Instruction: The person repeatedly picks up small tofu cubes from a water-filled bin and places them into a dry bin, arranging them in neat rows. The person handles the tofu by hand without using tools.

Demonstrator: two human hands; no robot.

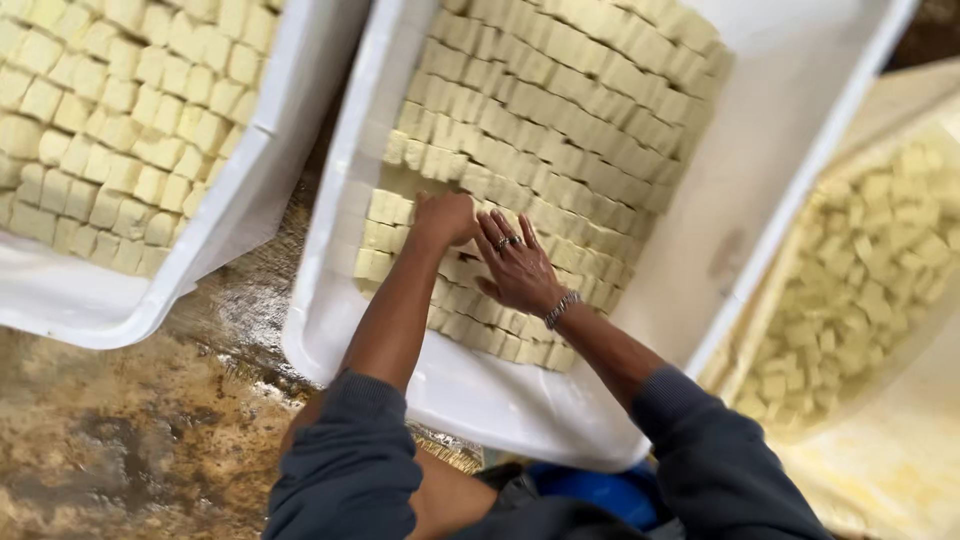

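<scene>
From my remote seat I take the middle white tub (330,250) as landmark; left of it a second white tub (250,190) is packed with pale cubes; inside it, rows of pale cubes (560,110) fill most of the floor, the far right strip bare, so I judge the packing well along. My left hand (443,218) has fingers curled onto a cube near its left wall; my right hand (518,268) lies flat, fingers spread; right of it a lined container (900,470) holds loose cubes; beneath, wet stained ground (130,440).

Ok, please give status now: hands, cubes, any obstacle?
Left hand curled on pale cubes. Right hand flat on them, fingers spread. Cubes packed in white tub. Nothing blocking.
</scene>
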